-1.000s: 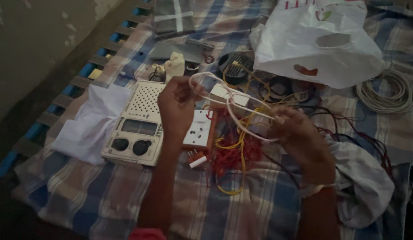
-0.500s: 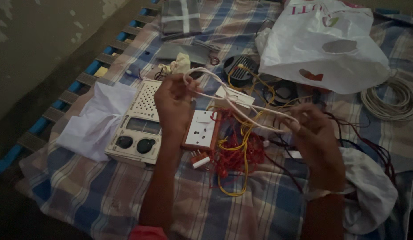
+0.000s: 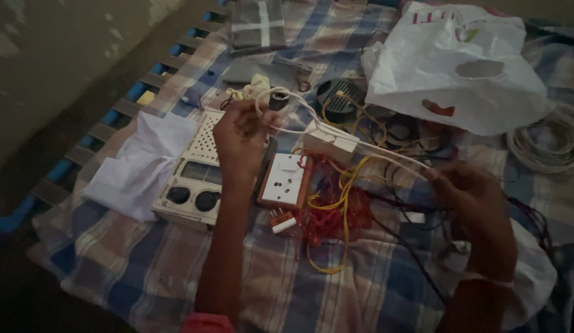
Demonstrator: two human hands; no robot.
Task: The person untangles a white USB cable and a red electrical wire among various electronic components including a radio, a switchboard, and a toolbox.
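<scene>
A: Item one, thin white flexible cord. Location?

B: Stretched in the air above the cream rectangular radio with two dark round knobs, running from a loop just past the radio's far right corner across to the right. Left hand is closed on the looped end; right hand, well to the right of the radio, is closed with the other end pinched between its fingers.

A: Handling?

B: Judged light, limp and smooth. It sags and kinks wherever unsupported, so hold is best taken at the two ends with the loop gathered in the fist, as here. Likely to snag on the loose wires below.

A: Hand pose?

B: Left forearm rises straight up over the radio's right edge, fist knuckles-up. Right forearm comes in from the lower right, wrist bent, hand lower than the left.

A: Surroundings?

B: White square socket plate on an orange base just right of the radio; tangle of red and yellow wires further right; white plastic bag far right and beyond; folded white cloth left of the radio. All lie on a blue checked sheet.
</scene>
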